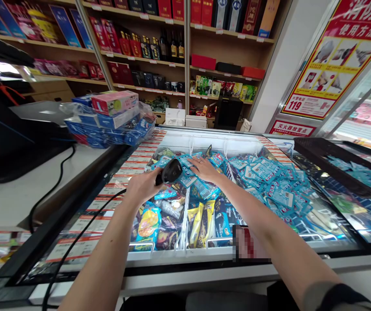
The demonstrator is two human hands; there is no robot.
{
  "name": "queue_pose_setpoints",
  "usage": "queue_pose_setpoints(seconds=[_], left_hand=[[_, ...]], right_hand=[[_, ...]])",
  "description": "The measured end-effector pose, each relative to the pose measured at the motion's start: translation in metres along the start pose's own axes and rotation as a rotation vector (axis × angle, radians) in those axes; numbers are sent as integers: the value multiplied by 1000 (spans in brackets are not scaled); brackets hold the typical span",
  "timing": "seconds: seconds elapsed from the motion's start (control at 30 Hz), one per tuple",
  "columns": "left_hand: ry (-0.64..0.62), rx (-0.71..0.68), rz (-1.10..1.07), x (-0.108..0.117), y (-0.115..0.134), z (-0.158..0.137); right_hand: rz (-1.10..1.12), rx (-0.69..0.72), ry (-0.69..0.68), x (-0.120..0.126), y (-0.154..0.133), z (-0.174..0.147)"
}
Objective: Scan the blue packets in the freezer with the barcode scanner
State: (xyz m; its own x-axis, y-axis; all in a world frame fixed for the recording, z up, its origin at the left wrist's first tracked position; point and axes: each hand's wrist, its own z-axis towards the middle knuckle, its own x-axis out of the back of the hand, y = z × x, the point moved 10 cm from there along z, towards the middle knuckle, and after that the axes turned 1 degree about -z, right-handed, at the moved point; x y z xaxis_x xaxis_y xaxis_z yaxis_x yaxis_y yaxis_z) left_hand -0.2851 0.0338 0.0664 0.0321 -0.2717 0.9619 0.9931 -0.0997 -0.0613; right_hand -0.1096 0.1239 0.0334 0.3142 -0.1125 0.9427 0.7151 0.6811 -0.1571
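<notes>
My left hand is wrapped around a black barcode scanner, its head angled toward some blue packets. A black cable trails from the scanner down to the left. On those same packets lies my right hand, fingers stretched out flat. A large loose pile of similar blue packets spreads over the freezer's glass top to the right. Beneath the glass, yellow wrapped ice creams and other frozen packs show in wire baskets.
A plastic-wrapped bundle of boxes sits at the back left. At the right, a dark tray holds more blue packets. Price labels line the freezer's left edge. Shelves of boxes and bottles stand behind.
</notes>
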Motion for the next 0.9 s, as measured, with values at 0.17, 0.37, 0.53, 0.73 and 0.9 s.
queue_pose_setpoints(seconds=[0.17,0.37,0.53,0.73,0.9], left_hand=[[-37,-112,-15,-2,34,1],[-80,-199,-37,1,70,-9],[-95,-221,-36,2,88,-14],[-66,-228,-53,4,90,-13],[-41,-214,-70,5,88,-16]], right_hand=[[-22,74,-23,10,-7,-22],[18,78,11,38,-2,-62],[13,48,0,50,18,-91],[119,-17,-53,60,40,-110],[290,-317,-12,59,63,-109]])
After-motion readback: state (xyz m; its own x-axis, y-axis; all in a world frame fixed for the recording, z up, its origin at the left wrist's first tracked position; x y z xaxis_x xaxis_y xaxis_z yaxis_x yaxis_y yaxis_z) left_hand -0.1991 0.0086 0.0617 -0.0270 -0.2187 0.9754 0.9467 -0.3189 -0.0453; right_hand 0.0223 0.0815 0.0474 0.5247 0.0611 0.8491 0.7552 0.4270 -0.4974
